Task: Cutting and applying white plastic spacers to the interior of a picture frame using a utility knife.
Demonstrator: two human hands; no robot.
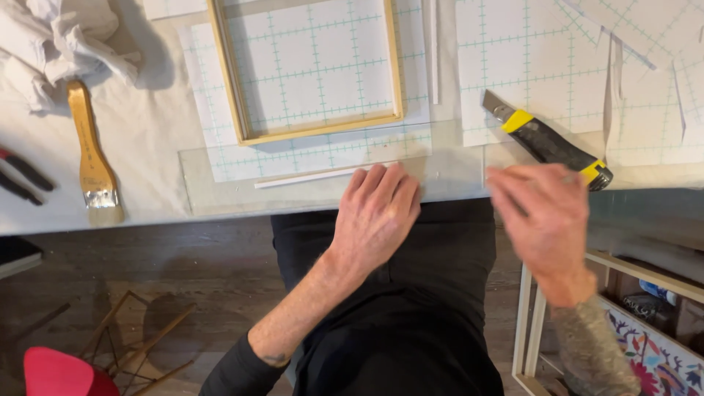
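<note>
My left hand [378, 213] lies flat, fingers together, on the near edge of a clear glass pane [198, 187] at the table's front. A thin white strip [315, 176] lies on the pane just left of its fingertips. Under the pane sits white grid-marked board [323, 150], and a pale wooden frame [319, 132] rests on that. My right hand [543, 216] hovers blurred at the table edge, fingers loosely curled, holding nothing I can see. A yellow-and-black utility knife [546, 143] lies just beyond it, blade out.
A wooden-handled paintbrush [92, 147] lies at left, near white cloth [62, 37] and red-handled pliers [22, 172]. More grid board pieces [535, 66] cover the right side. Below right stand framed pictures [645, 345]; a red object [59, 374] sits on the wooden floor.
</note>
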